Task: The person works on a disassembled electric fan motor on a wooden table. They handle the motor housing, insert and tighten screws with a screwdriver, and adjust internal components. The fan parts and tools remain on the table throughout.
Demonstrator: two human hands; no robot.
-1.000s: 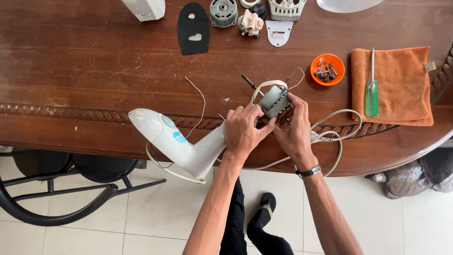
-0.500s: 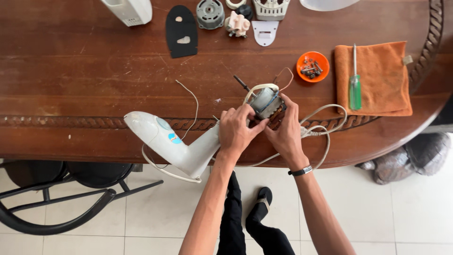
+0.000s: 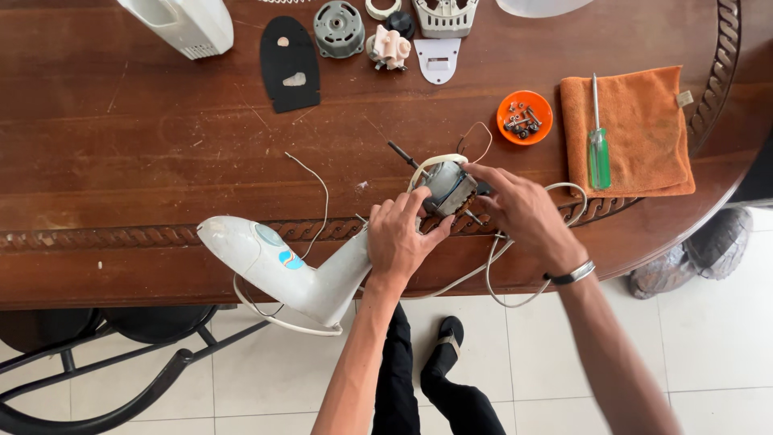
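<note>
Our left hand [image 3: 403,238] fingers wrap the white plastic housing [image 3: 278,266]; right hand [image 3: 519,211] fingertips pinch the grey metal motor [image 3: 447,185] at the wooden table [image 3: 145,145] edge. One blue oval label on the housing. One orange dish [image 3: 524,117] of screws, one green screwdriver [image 3: 598,145] on an orange cloth [image 3: 644,121].

Small grey electric motor [image 3: 448,185] with white housing [image 3: 282,270], held at the table edge

The motor, a metal block ringed by a cream band, with a dark shaft sticking out up-left, is gripped from both sides at the near edge of the wooden table. A white curved housing with a blue mark is attached below-left and overhangs the edge, tilted. White cord [image 3: 499,266] is looped beside and beneath it.
</note>
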